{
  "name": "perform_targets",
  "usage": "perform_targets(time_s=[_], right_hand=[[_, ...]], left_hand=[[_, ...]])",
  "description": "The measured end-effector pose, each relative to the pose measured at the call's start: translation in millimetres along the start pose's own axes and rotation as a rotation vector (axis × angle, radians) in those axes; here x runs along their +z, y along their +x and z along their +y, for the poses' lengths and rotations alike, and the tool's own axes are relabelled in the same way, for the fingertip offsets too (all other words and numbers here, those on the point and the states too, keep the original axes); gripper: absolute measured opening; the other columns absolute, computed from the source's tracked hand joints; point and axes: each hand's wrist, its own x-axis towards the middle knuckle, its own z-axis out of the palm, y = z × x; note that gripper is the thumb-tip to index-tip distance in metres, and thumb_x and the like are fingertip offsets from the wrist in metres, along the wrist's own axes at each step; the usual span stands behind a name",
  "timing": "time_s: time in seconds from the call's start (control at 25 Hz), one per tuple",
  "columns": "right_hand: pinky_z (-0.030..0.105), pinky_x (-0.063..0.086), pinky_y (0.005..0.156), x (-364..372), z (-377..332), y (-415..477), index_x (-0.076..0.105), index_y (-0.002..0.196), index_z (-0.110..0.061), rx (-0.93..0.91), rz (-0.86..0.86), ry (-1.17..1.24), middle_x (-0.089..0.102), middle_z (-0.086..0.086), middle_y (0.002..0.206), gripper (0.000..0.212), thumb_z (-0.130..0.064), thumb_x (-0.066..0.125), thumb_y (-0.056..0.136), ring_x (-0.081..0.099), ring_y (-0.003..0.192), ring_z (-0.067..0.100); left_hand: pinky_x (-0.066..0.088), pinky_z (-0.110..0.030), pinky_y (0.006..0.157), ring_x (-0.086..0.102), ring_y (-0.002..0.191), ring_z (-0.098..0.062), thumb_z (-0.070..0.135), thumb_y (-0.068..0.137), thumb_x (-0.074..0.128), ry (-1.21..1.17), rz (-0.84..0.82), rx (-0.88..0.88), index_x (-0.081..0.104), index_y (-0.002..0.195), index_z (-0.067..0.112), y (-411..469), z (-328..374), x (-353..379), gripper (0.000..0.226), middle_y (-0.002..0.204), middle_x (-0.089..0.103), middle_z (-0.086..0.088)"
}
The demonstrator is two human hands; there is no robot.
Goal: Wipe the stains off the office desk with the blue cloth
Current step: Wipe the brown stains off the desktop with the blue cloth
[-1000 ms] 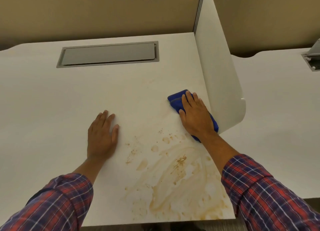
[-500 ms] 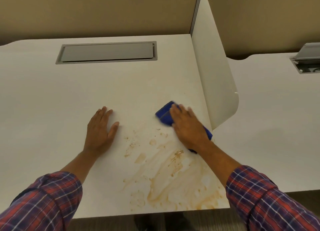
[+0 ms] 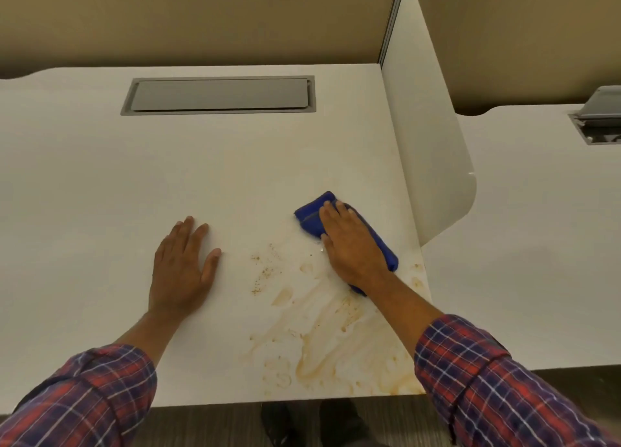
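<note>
A folded blue cloth (image 3: pixel 312 216) lies on the white office desk (image 3: pixel 100 184), and my right hand (image 3: pixel 353 248) presses flat on top of it, covering most of it. Brown smeared stains (image 3: pixel 322 342) spread over the desk's near right corner, just below the cloth, with small specks (image 3: pixel 265 265) to the cloth's left. My left hand (image 3: pixel 183 272) rests flat on the desk, fingers apart, left of the stains, holding nothing.
A white divider panel (image 3: pixel 426 137) stands upright along the desk's right edge, close to the cloth. A grey cable hatch (image 3: pixel 218 94) is set into the desk at the back. A second desk (image 3: pixel 537 245) lies to the right. Shoes (image 3: pixel 339 423) show below the front edge.
My right hand has slid the cloth leftward and toward me, from beside the divider to the upper edge of the stains. My left hand stays planted.
</note>
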Motion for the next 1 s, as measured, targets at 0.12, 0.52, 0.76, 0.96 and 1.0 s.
perform_targets(time_s=[0.12,0.52,0.76,0.96,1.0], right_hand=[[0.033,0.004,0.126,7,-9,-6,0.021,0.160,-0.006,-0.166,-0.058,0.050,0.020,0.009,0.169,0.056,-0.022,0.036,0.109,0.016,0.156,0.024],[0.046,0.019,0.126,7,-9,25,0.024,0.158,-0.002,0.195,0.032,0.000,0.023,0.020,0.166,0.058,-0.029,0.036,0.108,0.020,0.154,0.037],[0.033,-0.001,0.126,27,-70,3,0.017,0.162,-0.010,-0.244,-0.110,0.002,0.012,0.007,0.170,0.060,-0.033,0.033,0.109,0.009,0.157,0.024],[0.029,-0.002,0.126,19,-56,10,0.021,0.161,-0.008,-0.090,-0.004,0.089,0.016,0.009,0.170,0.058,-0.025,0.038,0.108,0.015,0.156,0.026],[0.035,0.005,0.127,18,-54,20,0.022,0.160,-0.006,0.016,0.017,0.092,0.017,0.012,0.169,0.057,-0.026,0.036,0.109,0.015,0.156,0.030]], left_hand=[[0.024,-0.052,0.129,0.024,0.162,-0.030,0.056,0.105,0.030,-0.015,0.008,-0.033,0.041,0.159,0.020,-3,-6,0,0.065,0.173,0.030,-0.008],[0.020,-0.048,0.131,0.023,0.162,-0.029,0.052,0.107,0.034,-0.036,0.005,-0.047,0.042,0.160,0.019,-6,0,0,0.063,0.174,0.029,-0.008],[0.018,-0.047,0.132,0.022,0.163,-0.029,0.054,0.106,0.032,-0.049,-0.011,-0.036,0.039,0.162,0.018,-6,-2,-1,0.067,0.174,0.028,-0.009],[0.022,-0.049,0.130,0.025,0.162,-0.029,0.053,0.106,0.032,-0.130,-0.035,0.010,0.042,0.159,0.017,-15,-15,-13,0.064,0.173,0.031,-0.010],[0.026,-0.050,0.129,0.029,0.160,-0.031,0.051,0.106,0.033,-0.100,-0.012,0.022,0.045,0.156,0.016,-23,-23,-15,0.062,0.171,0.035,-0.011]])
